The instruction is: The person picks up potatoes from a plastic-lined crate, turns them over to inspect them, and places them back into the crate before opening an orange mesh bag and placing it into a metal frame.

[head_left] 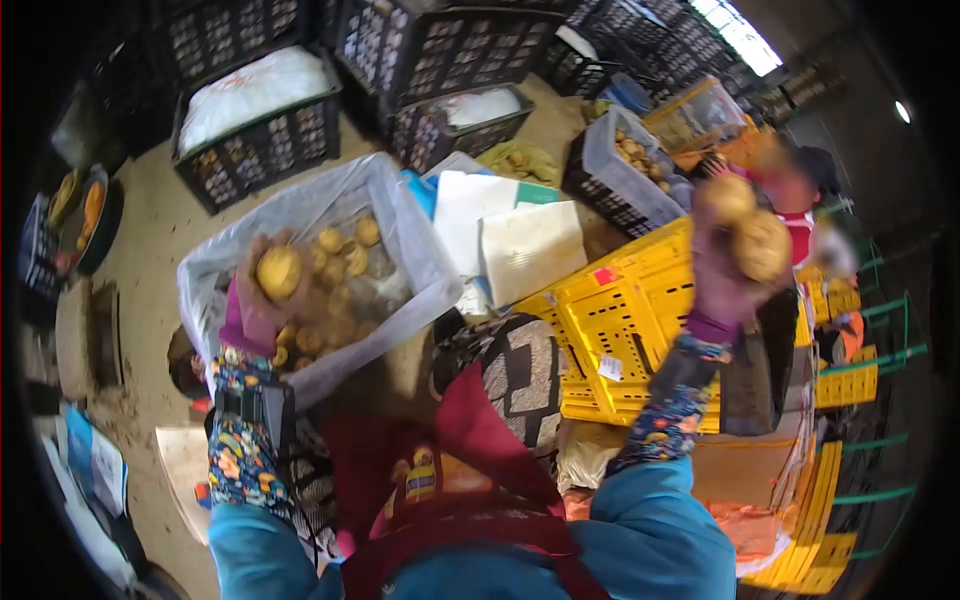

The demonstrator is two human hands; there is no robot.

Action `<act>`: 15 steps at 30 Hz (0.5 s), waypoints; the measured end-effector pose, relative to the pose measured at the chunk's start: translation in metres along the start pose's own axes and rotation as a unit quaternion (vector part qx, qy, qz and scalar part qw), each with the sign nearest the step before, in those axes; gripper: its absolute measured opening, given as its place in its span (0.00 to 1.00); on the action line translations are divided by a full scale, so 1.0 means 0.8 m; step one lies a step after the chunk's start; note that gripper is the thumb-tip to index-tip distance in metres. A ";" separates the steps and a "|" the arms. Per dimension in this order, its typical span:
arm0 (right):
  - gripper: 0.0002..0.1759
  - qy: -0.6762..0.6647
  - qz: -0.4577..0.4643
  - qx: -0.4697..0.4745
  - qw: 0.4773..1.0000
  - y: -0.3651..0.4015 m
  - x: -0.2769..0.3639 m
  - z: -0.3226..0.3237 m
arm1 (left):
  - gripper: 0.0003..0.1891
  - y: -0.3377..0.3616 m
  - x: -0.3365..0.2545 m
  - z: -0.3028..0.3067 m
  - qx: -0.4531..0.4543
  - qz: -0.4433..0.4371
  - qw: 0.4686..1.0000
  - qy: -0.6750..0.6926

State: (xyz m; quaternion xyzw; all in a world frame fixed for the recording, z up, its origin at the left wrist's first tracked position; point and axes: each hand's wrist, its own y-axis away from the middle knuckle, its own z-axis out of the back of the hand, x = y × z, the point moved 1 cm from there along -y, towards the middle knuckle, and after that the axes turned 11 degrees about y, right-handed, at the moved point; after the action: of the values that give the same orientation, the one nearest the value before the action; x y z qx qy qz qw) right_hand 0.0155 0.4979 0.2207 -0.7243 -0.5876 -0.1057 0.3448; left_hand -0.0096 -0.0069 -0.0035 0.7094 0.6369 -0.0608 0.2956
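Note:
Over the left part of a crate lined with pale plastic (400, 345), my left hand (258, 310) in a purplish glove closes round a round yellow-brown fruit (279, 272). More such fruits (330, 240) lie inside the liner. On the right, my right hand (722, 280), also gloved and somewhat blurred, has two round fruits (761, 246) in it, raised beside the upper right end of a yellow plastic crate (625, 320). Parts of the right fingers are hidden behind the fruits.
Black crates (260, 135) stand at the back, some with white plastic. White sheets (533, 250) lie between the lined crate and the yellow crate. Another lined crate of fruits (630, 165) is at the upper right, near a person in a dark cap (815, 170).

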 end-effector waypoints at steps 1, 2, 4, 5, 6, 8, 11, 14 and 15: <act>0.58 0.033 0.050 -0.067 0.996 0.004 0.051 0.011 | 0.24 -0.005 -0.003 0.023 0.040 -0.076 0.992 -0.088; 0.60 0.073 0.095 -0.138 0.983 0.007 0.102 0.021 | 0.24 0.019 -0.020 -0.027 0.038 0.051 0.993 0.101; 0.57 0.038 0.102 -0.191 0.975 0.021 0.210 0.099 | 0.25 0.011 -0.026 -0.013 0.044 -0.010 0.995 0.084; 0.54 0.029 0.045 -0.163 0.985 0.022 0.214 0.105 | 0.26 0.007 -0.024 -0.002 0.049 -0.035 0.995 0.074; 0.51 0.022 -0.013 -0.135 0.991 0.021 0.206 0.099 | 0.27 0.004 -0.022 0.006 0.056 -0.107 0.992 -0.035; 0.45 0.169 -0.172 0.074 0.968 0.008 0.178 0.093 | 0.26 -0.002 -0.019 0.017 0.056 -0.189 0.966 -0.167; 0.37 0.268 -0.208 0.090 0.936 -0.048 -0.031 0.007 | 0.23 0.016 -0.036 -0.007 0.015 -0.120 0.992 -0.048; 0.35 0.382 -0.411 0.249 0.789 -0.067 -0.275 -0.013 | 0.22 0.026 -0.040 -0.013 0.005 -0.176 0.975 -0.133; 0.35 0.432 -0.516 0.255 0.695 -0.068 -0.360 0.019 | 0.22 0.025 -0.047 -0.016 -0.019 -0.123 0.992 -0.032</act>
State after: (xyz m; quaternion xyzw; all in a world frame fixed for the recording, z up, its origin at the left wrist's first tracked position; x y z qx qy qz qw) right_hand -0.1211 0.2868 0.0691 -0.0664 -0.6601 -0.4140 0.6233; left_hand -0.0014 -0.0336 0.0315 0.6176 0.7105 -0.1073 0.3198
